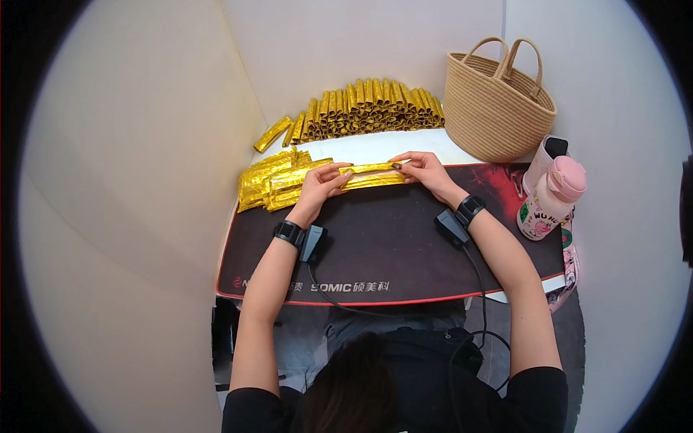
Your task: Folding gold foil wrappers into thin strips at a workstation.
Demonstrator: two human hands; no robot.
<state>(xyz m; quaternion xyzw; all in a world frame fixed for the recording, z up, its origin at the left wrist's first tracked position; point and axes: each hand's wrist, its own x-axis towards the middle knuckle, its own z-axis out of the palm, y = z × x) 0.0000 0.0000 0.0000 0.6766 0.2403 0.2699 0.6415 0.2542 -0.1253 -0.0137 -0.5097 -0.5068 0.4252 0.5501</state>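
Observation:
A long, narrow piece of gold foil paper (374,180) stretches between my two hands above the far part of the dark desk mat. Along its middle runs a paler strip, with shiny gold on both long sides. My left hand (323,187) pinches its left end between thumb and fingers. At the other end, my right hand (427,176) grips the upper corner with thumb and fingertips. Close by my left hand lies a loose stack of flat gold foil papers (263,182), partly covered by that hand. Behind both hands, many gold foil rolls (372,108) are heaped against the wall.
A woven basket (491,108) with two handles stands at the back right. In front of it are a pink-lidded bottle (550,198) and a pale holder (535,166) with a dark object inside. Cables hang from black devices (312,244) on both wrists over the desk mat (382,245).

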